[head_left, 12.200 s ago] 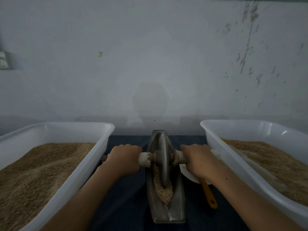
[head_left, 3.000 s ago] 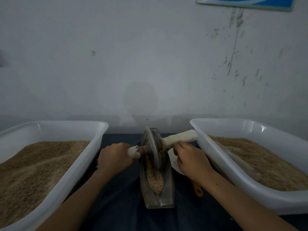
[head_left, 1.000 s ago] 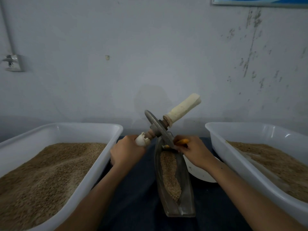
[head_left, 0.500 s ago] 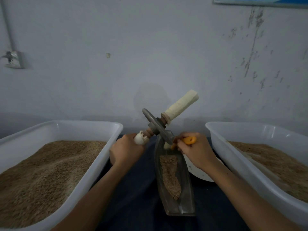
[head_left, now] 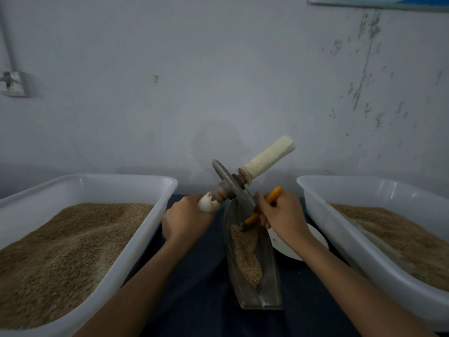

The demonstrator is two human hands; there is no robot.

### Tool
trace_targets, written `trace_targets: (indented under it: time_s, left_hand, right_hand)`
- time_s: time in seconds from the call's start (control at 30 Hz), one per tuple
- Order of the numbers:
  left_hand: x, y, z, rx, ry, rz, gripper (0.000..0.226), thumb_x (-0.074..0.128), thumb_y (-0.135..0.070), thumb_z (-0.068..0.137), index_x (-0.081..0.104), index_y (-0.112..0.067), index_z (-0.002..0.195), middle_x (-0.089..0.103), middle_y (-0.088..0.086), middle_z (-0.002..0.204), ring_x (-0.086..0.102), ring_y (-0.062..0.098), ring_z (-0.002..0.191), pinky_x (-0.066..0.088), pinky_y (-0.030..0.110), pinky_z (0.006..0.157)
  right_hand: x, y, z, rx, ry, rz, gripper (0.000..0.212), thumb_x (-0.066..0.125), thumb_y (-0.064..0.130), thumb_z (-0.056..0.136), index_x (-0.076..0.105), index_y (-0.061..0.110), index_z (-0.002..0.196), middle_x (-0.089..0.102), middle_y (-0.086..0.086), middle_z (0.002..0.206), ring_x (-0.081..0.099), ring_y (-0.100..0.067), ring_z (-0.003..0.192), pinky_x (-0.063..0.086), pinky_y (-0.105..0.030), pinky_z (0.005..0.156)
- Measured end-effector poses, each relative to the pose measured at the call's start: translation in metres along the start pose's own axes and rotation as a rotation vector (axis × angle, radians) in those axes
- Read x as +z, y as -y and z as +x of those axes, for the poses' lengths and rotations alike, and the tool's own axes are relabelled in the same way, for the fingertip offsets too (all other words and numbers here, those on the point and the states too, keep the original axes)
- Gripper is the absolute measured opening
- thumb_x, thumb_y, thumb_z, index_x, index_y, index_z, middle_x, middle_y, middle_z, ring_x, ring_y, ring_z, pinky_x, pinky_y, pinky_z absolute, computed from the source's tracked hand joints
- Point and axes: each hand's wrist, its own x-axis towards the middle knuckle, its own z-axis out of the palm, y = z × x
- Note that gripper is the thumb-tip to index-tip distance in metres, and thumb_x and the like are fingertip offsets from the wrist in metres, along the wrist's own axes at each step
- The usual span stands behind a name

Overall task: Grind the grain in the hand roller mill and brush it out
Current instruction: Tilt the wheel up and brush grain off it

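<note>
A boat-shaped metal mill trough [head_left: 268,283] lies on the dark cloth between my arms, with crushed grain [head_left: 246,254] along its bottom. The metal roller wheel [head_left: 228,184] is lifted and tilted over the trough's far end, its right cloth-wrapped handle [head_left: 268,156] pointing up and right. My left hand [head_left: 185,218] grips the wheel's left handle. My right hand [head_left: 283,215] holds an orange-handled brush [head_left: 263,206], its bristle end down in the trough at the far edge of the grain.
A white plastic tub of grain [head_left: 155,215] stands to the left and another tub [head_left: 323,215] to the right. A white dish [head_left: 315,239] lies on the cloth between the trough and the right tub. A wall rises close behind.
Over the last second my right hand has turned the orange brush handle upward and lowered its bristles into the trough. The tilted wheel stays held up by my left hand.
</note>
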Motion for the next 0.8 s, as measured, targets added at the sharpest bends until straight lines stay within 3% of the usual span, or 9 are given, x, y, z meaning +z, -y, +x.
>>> trace_targets:
  time_s: [0.1, 0.2, 0.3, 0.4, 0.6, 0.7, 0.8]
  left_hand:
    - [0.001, -0.001, 0.000, -0.008, 0.013, -0.011, 0.009, 0.059, -0.040, 0.083, 0.060, -0.033, 0.078, 0.060, -0.012, 0.069, 0.056, 0.007, 0.066, 0.038, 0.025, 0.056]
    - [0.000, -0.002, 0.000, -0.024, 0.026, -0.025, 0.009, 0.060, -0.038, 0.081, 0.057, -0.034, 0.074, 0.059, -0.012, 0.068, 0.056, 0.008, 0.066, 0.036, 0.025, 0.055]
    - [-0.001, -0.003, 0.000, -0.016, 0.025, -0.022, 0.008, 0.061, -0.037, 0.081, 0.057, -0.033, 0.075, 0.060, -0.011, 0.069, 0.057, 0.008, 0.067, 0.036, 0.025, 0.054]
    - [0.000, -0.002, -0.001, -0.006, 0.017, -0.012, 0.006, 0.061, -0.037, 0.082, 0.059, -0.033, 0.079, 0.060, -0.011, 0.071, 0.058, 0.010, 0.069, 0.036, 0.025, 0.055]
    - [0.002, -0.001, 0.000, -0.015, 0.008, -0.029, 0.005, 0.063, -0.038, 0.081, 0.060, -0.033, 0.082, 0.061, -0.011, 0.072, 0.058, 0.010, 0.070, 0.038, 0.026, 0.057]
    - [0.003, 0.000, 0.000, -0.031, -0.010, -0.043, 0.008, 0.064, -0.039, 0.080, 0.058, -0.034, 0.080, 0.058, -0.013, 0.068, 0.053, 0.005, 0.063, 0.031, 0.022, 0.051]
    - [0.003, 0.000, 0.001, -0.038, -0.015, -0.053, 0.009, 0.063, -0.042, 0.080, 0.058, -0.034, 0.079, 0.056, -0.014, 0.065, 0.048, 0.001, 0.059, 0.028, 0.021, 0.049]
  right_hand:
    - [0.003, 0.000, 0.003, -0.033, -0.109, 0.052, 0.047, 0.052, 0.026, 0.097, 0.062, 0.006, 0.056, 0.060, -0.003, 0.048, 0.058, -0.009, 0.045, 0.046, -0.019, 0.053]
    - [0.010, -0.003, 0.004, -0.030, -0.108, 0.058, 0.040, 0.055, 0.020, 0.097, 0.067, 0.005, 0.063, 0.062, -0.003, 0.053, 0.057, -0.008, 0.048, 0.044, -0.018, 0.054]
    - [0.012, -0.007, 0.004, 0.045, -0.053, 0.068, 0.043, 0.056, 0.021, 0.096, 0.063, 0.006, 0.056, 0.060, -0.005, 0.050, 0.057, -0.009, 0.047, 0.047, -0.023, 0.060]
    - [0.005, -0.003, 0.001, 0.042, -0.017, 0.024, 0.049, 0.054, 0.030, 0.096, 0.062, 0.005, 0.054, 0.059, -0.003, 0.047, 0.054, -0.005, 0.041, 0.048, -0.022, 0.056]
    - [-0.027, 0.018, -0.014, -0.124, -0.224, 0.037, 0.044, 0.064, 0.026, 0.090, 0.058, 0.000, 0.055, 0.056, -0.002, 0.044, 0.054, -0.007, 0.040, 0.044, -0.015, 0.048]
    - [-0.039, 0.027, -0.013, -0.100, -0.266, 0.041, 0.052, 0.064, 0.030, 0.090, 0.055, -0.003, 0.050, 0.052, -0.004, 0.040, 0.053, -0.012, 0.038, 0.047, -0.021, 0.049]
    - [-0.043, 0.033, -0.010, -0.006, -0.178, 0.105, 0.057, 0.062, 0.032, 0.090, 0.057, -0.014, 0.058, 0.050, -0.008, 0.038, 0.053, -0.022, 0.038, 0.048, -0.029, 0.050]
